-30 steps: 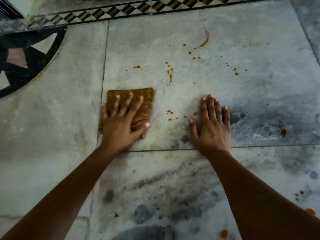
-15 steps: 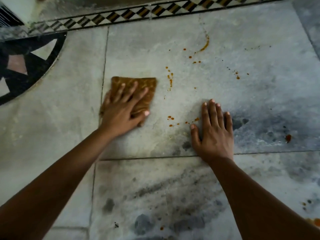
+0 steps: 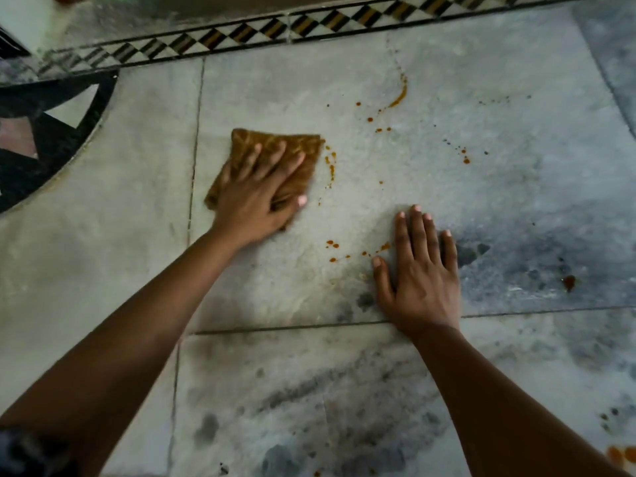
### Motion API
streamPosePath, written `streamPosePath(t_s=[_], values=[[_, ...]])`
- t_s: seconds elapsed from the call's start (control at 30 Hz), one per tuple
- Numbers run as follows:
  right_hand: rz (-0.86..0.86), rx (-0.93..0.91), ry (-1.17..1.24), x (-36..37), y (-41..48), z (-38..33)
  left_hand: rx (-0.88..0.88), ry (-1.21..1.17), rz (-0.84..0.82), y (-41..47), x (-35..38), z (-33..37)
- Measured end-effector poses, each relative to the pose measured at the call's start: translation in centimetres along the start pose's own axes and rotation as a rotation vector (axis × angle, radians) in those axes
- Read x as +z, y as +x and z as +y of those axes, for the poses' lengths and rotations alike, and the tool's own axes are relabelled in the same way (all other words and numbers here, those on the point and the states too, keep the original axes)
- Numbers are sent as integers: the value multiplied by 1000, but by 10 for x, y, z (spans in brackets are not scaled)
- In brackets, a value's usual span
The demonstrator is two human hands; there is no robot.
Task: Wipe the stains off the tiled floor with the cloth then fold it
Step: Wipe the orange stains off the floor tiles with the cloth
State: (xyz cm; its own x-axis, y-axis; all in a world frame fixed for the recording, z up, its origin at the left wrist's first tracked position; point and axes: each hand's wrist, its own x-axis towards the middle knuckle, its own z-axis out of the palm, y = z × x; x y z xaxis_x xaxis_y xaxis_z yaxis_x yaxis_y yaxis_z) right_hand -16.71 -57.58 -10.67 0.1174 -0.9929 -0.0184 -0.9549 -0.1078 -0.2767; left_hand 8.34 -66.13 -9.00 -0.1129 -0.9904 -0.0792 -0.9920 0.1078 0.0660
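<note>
While our left hand (image 3: 256, 191) lies flat, fingers spread, pressing the folded brown cloth (image 3: 275, 163) to the tiled floor (image 3: 447, 187) left of frame centre, we log the nearest orange stains (image 3: 331, 165) touching the cloth's right edge. That streak runs top to bottom, so we judge a rightward sweep crosses it. Further drops (image 3: 334, 244) sit between our hands. Our right hand (image 3: 418, 273) rests open, palm down, gripping nothing, lower right of centre.
</note>
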Motion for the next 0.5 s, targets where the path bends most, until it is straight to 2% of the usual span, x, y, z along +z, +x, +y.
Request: streamPosePath(t_s=[0.07, 0.17, 0.27, 0.37, 0.43, 0.5], values=[[-7, 3, -1, 0, 0, 0, -95, -3, 20, -7, -2, -25], [-13, 5, -12, 0, 0, 0, -394, -51, 14, 49, -12, -42], [-6, 7, -11, 0, 0, -1, -473, -150, -13, 119, -21, -26], [-7, 7, -10, -1, -1, -1, -343, -139, -49, 139, -18, 16], [-14, 6, -13, -2, 0, -1, -158, -66, -88, 115, -13, 41], [-12, 12, -11, -2, 0, -1, 65, -12, -59, 76, -8, 42]])
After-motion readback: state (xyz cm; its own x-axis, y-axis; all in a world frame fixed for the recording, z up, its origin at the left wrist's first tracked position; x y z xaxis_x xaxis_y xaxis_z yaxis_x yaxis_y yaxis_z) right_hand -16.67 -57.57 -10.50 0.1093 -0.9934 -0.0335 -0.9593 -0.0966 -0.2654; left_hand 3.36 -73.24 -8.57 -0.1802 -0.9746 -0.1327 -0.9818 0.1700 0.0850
